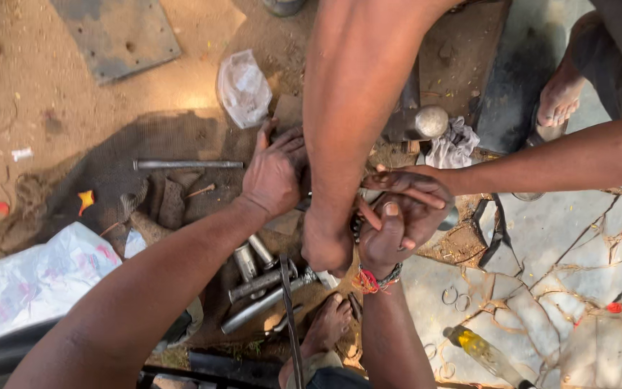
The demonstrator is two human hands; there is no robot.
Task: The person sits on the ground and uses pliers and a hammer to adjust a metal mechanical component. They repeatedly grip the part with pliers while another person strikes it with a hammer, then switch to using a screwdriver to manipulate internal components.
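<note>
My left hand (275, 173) lies flat, fingers spread, pressing on a dark part at the middle of the sackcloth (109, 180). My right hand (396, 234), with a coloured thread band at the wrist, curls around a dark metal part (358, 225) that is mostly hidden. Another person's arm comes down from the top, its fist (325, 245) closed between my two hands. A second person's hand (412, 189) reaches in from the right and lies over my right hand. All four hands crowd the same spot.
Steel sockets and bars (257, 277) lie near my bare foot (329, 320). A long rod (188, 164), plastic bags (242, 88), a round metal head (431, 121), a white rag (455, 144), pliers (497, 234), wire rings (455, 295) and a yellow-marked bottle (484, 351) lie around. Another person's foot (559, 97) is at the top right.
</note>
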